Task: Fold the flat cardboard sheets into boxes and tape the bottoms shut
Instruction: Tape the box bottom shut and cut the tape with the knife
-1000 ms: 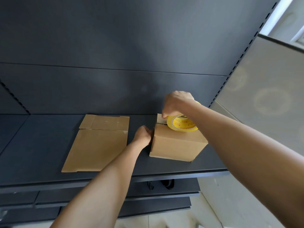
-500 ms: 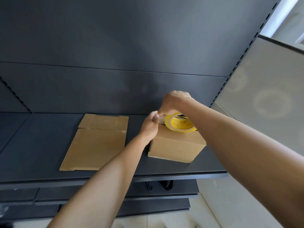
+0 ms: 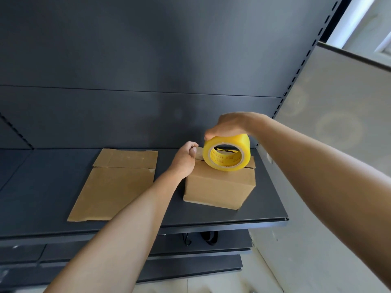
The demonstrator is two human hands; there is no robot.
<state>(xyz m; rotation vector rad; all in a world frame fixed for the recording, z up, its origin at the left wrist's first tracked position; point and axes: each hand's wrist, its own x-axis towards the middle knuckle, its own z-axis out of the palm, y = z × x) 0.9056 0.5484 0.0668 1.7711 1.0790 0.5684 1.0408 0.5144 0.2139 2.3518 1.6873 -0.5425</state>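
Box (image 3: 220,187), brown cardboard, folded up, standing on the dark shelf (image 3: 42,187) near its right front corner. Tape roll (image 3: 226,152), yellow, tilted on edge on top of the box, hollow core facing the camera. Right hand (image 3: 229,125), above the box, fingers closed over the top of the roll. Left hand (image 3: 186,156), at the box's upper left corner, fingers curled shut against the top edge; what they pinch cannot be told. Flat cardboard sheet (image 3: 115,185), lying on the shelf left of the box, apart from it, one flap toward the back panel (image 3: 148,60).
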